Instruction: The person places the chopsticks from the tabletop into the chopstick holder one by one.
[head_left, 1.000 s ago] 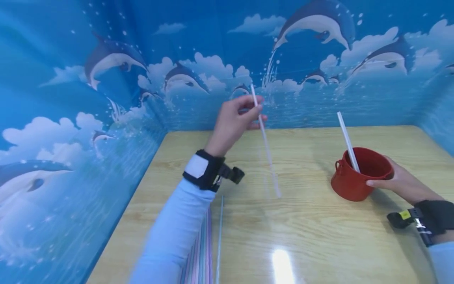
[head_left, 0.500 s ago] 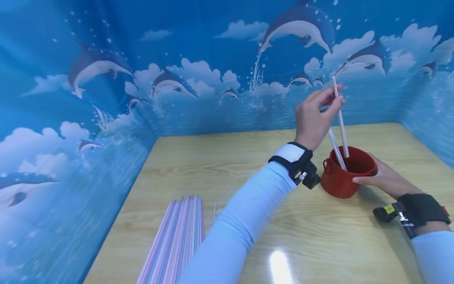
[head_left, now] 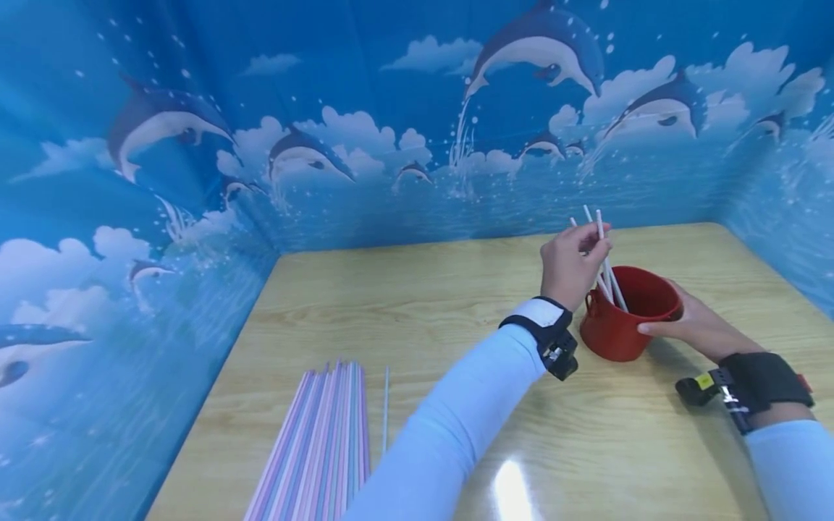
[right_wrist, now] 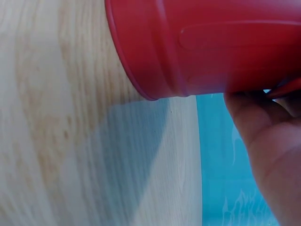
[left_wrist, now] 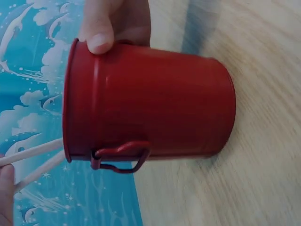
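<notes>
My left hand (head_left: 568,262) pinches a white straw (head_left: 604,255) lowered into the red bucket (head_left: 619,322); my right hand (head_left: 697,327) curls round its rim at 3 o'clock. Two straws in; the straw pile (head_left: 319,445) at 8 o'clock remains.

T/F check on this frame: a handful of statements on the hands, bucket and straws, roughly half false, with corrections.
1. The red bucket stands upright on the wooden table. True.
2. The left hand pinches a white straw at the bucket. True.
3. The right hand lies flat on the table, apart from the bucket. False: its fingers grip the bucket's side.
4. The bundle of pastel straws is in the bucket. False: it lies on the table at near left.
5. The bucket holds more than one straw. True.
</notes>
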Demonstrator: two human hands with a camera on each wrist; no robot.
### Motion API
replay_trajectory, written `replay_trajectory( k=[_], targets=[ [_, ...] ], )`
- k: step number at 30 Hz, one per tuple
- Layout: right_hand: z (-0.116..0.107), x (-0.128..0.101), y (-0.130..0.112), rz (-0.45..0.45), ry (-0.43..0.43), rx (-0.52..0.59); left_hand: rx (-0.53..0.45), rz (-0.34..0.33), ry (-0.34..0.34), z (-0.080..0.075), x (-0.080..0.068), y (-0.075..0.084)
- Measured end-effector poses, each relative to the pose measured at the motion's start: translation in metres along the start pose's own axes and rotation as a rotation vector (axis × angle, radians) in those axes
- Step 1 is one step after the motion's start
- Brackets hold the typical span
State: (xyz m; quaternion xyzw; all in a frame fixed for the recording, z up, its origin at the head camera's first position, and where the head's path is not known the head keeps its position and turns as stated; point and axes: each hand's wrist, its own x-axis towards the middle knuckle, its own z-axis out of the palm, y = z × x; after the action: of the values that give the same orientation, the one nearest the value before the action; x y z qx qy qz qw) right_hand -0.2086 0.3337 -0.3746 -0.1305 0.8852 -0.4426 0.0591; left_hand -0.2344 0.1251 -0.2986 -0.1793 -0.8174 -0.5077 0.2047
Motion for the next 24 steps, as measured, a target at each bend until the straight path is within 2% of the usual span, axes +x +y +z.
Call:
replay_trajectory(
  k=[5, 8, 10, 14, 17, 18, 21, 24],
  targets=[
    [0.0, 0.001, -0.001, 0.002, 0.001, -0.005, 0.012, -0.172, -0.002, -0.001, -0.001, -0.004],
    [0.001, 0.001, -0.001, 0.0, 0.002, -0.001, 0.056, -0.239, -0.05, -0.005, 0.0, -0.008],
    [0.001, 0.0, -0.001, -0.003, 0.004, -0.004, 0.09, -0.26, -0.102, -0.008, 0.001, -0.011],
    [0.001, -0.001, 0.0, -0.014, 0.006, 0.001, 0.261, -0.213, -0.27, -0.021, 0.002, -0.017],
    [0.003, 0.001, 0.001, -0.015, 0.001, 0.016, 0.443, -0.191, -0.441, -0.047, 0.0, -0.024],
    [0.004, 0.001, 0.001, -0.013, 0.0, 0.02, 0.498, -0.205, -0.512, -0.059, -0.001, -0.028],
    [0.004, 0.001, 0.002, -0.017, -0.006, 0.022, 0.706, -0.301, -0.674, -0.102, -0.009, -0.039],
    [0.002, -0.001, 0.003, -0.005, 0.0, 0.003, 0.935, -0.393, -0.763, -0.147, -0.028, -0.057]
  ],
)
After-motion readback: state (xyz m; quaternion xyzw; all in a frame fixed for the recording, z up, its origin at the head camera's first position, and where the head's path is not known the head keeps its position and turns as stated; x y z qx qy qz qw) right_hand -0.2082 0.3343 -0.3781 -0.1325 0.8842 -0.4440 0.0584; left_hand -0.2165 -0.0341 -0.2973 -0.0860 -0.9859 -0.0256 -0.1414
